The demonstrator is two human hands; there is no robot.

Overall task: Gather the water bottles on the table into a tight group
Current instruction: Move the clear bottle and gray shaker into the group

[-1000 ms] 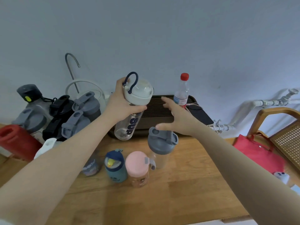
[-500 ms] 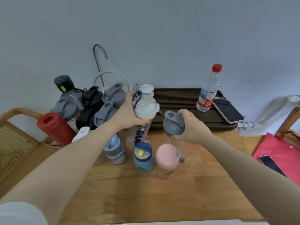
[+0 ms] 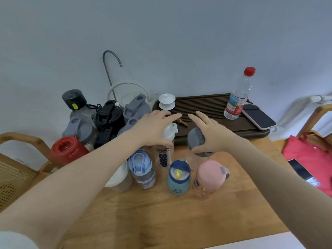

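Note:
On the wooden table (image 3: 161,216) stands a cluster of bottles. My left hand (image 3: 154,128) lies over the white lid of a clear "SUP" bottle (image 3: 162,159), fingers stretched out. My right hand (image 3: 210,133) hovers with spread fingers on a clear bottle with a grey lid (image 3: 195,140) just right of it. In front stand a pale-blue-lidded bottle (image 3: 142,166), a small blue duck bottle (image 3: 178,178) and a pink-lidded bottle (image 3: 209,175). Grey, black and red bottles (image 3: 67,152) crowd the back left. A red-capped plastic bottle (image 3: 237,97) stands apart on the dark tray.
A dark slatted tea tray (image 3: 206,105) runs along the wall, carrying a white lidded cup (image 3: 167,101) and a phone (image 3: 258,117). A glass kettle and a gooseneck tap (image 3: 109,69) stand behind the bottles. A cane chair (image 3: 18,169) is at left, a red bag (image 3: 309,155) at right.
The "SUP" bottle and the grey-lidded bottle have been set down upright behind the small bottles. Both hands have loosened, their fingers now stretched out over the lids.

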